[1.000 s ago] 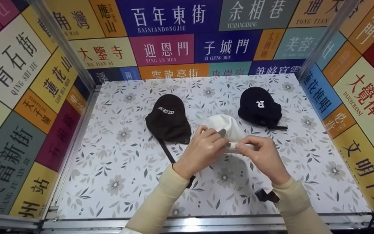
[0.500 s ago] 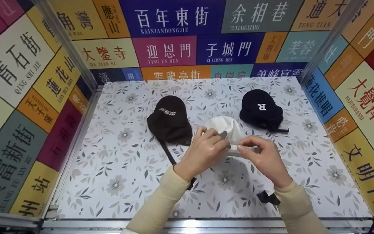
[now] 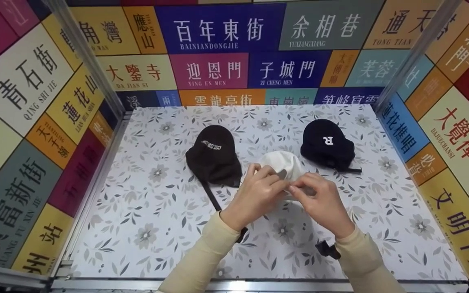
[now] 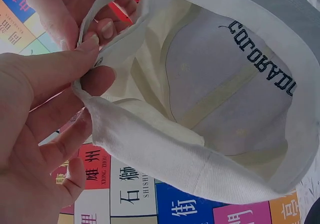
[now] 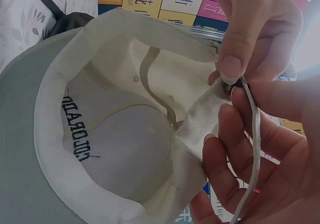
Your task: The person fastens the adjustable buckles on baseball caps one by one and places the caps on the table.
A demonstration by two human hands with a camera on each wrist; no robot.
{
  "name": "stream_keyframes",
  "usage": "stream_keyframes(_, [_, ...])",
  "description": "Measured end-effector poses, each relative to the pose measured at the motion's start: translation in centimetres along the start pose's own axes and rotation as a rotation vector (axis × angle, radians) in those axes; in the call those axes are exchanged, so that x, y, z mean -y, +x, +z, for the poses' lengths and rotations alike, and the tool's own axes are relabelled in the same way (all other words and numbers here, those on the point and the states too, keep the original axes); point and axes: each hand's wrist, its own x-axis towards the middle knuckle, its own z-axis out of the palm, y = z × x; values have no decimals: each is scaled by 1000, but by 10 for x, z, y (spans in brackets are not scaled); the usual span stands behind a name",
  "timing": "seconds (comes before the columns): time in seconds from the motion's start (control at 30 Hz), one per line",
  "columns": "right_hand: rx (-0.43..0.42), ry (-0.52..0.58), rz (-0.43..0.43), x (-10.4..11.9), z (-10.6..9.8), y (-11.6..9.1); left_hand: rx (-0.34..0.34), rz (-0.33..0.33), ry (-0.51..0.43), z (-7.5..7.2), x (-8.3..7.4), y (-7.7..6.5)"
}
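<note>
A white cap [image 3: 280,160] with a grey-green brim [image 5: 20,114] is held up by both hands, its inside facing the wrist cameras. Dark stitched lettering [image 4: 265,59] shows inside the crown. My left hand [image 3: 255,193] pinches the cap's back edge between thumb and fingers, by a small dark metal buckle [image 5: 231,88]. Close against it, my right hand [image 3: 320,199] pinches the narrow strap [image 5: 256,139] at the buckle. From there the strap's loose length hangs down across the right fingers in the right wrist view.
On the flower-patterned table cover [image 3: 169,244], a dark brown cap [image 3: 214,156] lies to the left, its strap trailing toward the front. Further right lies a navy cap [image 3: 326,144] with a white R. Printed panels [image 3: 218,30] wall in the back and sides.
My right hand has moved left along the strap until its fingertips meet the left hand. The left hand keeps its grip on the cap; the other caps stay put.
</note>
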Motion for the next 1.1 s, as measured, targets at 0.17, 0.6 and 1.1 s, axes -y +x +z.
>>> stream_keyframes(0.17, [-7, 8, 6, 1, -2, -1, -8, 2, 8, 0, 0, 0])
stream_keyframes(0.6, [-14, 24, 26, 3, -5, -6, 17, 7, 13, -3, 0, -1])
stream_keyframes(1.1, [-20, 21, 54, 1, -10, -11, 25, -13, -1, -3, -1, -4])
